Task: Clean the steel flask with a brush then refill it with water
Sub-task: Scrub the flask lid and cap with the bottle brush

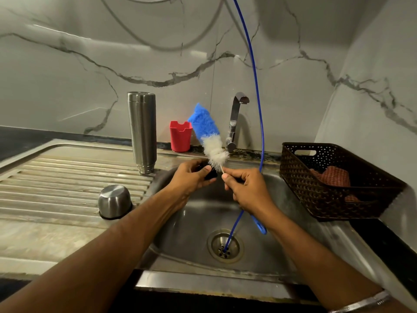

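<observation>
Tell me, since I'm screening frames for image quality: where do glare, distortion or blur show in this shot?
Head view: wide-angle bending curves the sink edge and wall lines; soft glare streaks the marble wall and flask; the brush, held by the right hand, and the left hand stay reasonably sharp.

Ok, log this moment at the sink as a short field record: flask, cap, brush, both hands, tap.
flask: steel flask stands inverted on the draining board, untouched
cap: steel cap dome-up on the board, apart from the flask
brush: bottle brush, bristles up, over the sink
left hand: grips a small black object
right hand: grips the brush handle
tap: no water visible
</observation>
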Demonstrator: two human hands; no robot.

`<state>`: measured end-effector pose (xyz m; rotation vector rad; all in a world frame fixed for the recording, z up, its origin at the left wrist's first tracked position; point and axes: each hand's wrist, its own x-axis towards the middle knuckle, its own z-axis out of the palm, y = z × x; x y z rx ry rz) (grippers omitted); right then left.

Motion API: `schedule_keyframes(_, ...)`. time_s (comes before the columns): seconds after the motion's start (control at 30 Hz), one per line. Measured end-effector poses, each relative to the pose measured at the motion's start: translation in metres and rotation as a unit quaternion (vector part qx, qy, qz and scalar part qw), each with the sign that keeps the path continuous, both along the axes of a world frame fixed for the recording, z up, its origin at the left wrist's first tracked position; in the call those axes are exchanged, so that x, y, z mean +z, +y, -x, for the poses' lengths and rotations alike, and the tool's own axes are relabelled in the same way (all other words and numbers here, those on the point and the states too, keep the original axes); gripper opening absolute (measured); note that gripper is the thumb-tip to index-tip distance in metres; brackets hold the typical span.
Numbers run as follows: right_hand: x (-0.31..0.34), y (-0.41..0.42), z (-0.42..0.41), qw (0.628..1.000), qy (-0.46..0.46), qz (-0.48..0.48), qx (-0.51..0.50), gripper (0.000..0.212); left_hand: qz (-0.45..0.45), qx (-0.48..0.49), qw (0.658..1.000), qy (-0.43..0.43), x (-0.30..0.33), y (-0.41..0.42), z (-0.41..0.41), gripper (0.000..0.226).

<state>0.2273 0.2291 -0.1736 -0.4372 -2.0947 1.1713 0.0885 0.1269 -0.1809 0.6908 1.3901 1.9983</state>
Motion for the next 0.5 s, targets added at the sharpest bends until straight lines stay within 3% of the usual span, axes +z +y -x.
schedule_keyframes(0.17, -0.0045, -0.0058, 0.0008, 0.999, -0.02, -0.039, 0.015, 0.028, -0.008, 0.087, 0.996, 0.016, 0.0023, -0.0022, 0.0083, 0.027)
schedule_keyframes(0.33, -0.0014, 0.0026, 0.0033, 0.999, 0.006, -0.033, -0.033, 0.029, -0.018, 0.052, 0.998, 0.044, 0.0014, 0.0034, 0.0037, 0.036)
schedule_keyframes(0.5, -0.005, -0.0061, 0.0003, 1.0, -0.027, -0.001, 0.008, 0.029, -0.02, 0.094, 0.993, 0.066, -0.0036, 0.0001, 0.0066, 0.044)
